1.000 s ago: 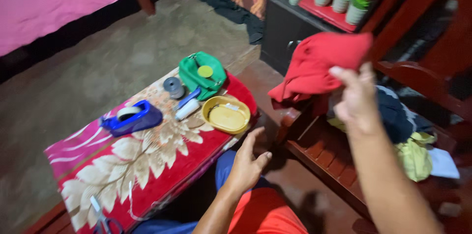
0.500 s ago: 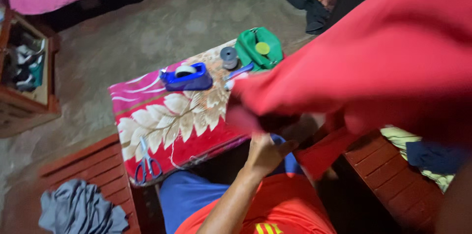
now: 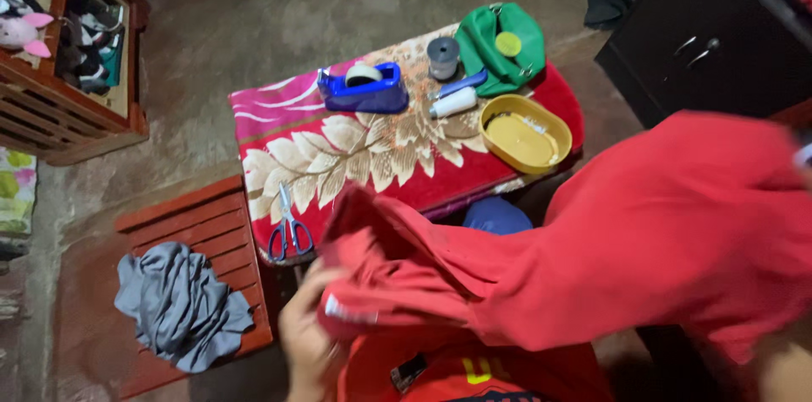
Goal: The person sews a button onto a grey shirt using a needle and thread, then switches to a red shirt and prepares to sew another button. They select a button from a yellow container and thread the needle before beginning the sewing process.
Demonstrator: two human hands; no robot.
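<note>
Pulled down off the chair, red garment (image 3: 643, 241) now drapes the lap; left hand (image 3: 306, 336) fingers clutch its edge (right hand hidden, grip unknowable).

Left hand (image 3: 306, 336) low, fingers curled in closed grip; right hand bottom right, mostly hidden.

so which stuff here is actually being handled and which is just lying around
In hand:
- red garment, spread across the lap
- left hand, gripping its bunched end

Lying about:
- scissors
- blue tape dispenser
- yellow dish
- green pouch
- grey cloth on the wooden bench
</note>
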